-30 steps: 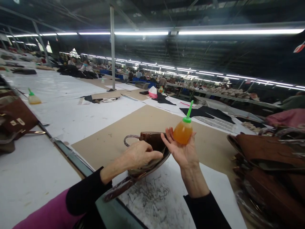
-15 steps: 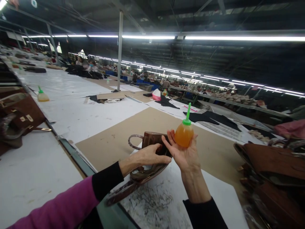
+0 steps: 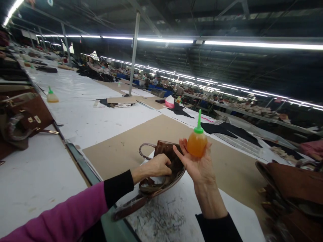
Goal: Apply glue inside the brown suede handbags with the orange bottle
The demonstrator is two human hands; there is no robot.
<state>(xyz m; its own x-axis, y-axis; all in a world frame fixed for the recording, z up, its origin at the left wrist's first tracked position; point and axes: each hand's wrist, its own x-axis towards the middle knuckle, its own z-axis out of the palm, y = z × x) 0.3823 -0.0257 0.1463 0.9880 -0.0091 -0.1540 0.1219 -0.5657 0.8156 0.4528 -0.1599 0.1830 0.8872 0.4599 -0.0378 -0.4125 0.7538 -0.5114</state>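
A brown handbag [image 3: 174, 181] lies tilted on the worktable, its mouth gaping towards me. One plastic-wrapped handle [image 3: 145, 151] stands up at its far side; another strap lies along the near edge. Inside the opening, my left hand [image 3: 158, 165] has its fingers curled in and closed; what they pinch, if anything, is hidden. My right hand [image 3: 199, 166] carries a squeeze bottle [image 3: 196, 144] of amber liquid with a green nozzle, upright on the palm. The index finger of that hand stretches to the bag's upper edge.
To the left stands another brown handbag [image 3: 30, 117], with a second amber bottle [image 3: 52, 95] behind it. More brown bags [image 3: 290, 188] are stacked at right. Brown board [image 3: 121, 134] and stained white paper cover the table. Dark cut pieces [image 3: 232, 129] and a metal post [image 3: 134, 53] are farther off.
My left hand has curled its fingers and gone deeper into the bag; the thumb was stretched along the rim before. The bottle stays in my right hand. The view has shifted slightly.
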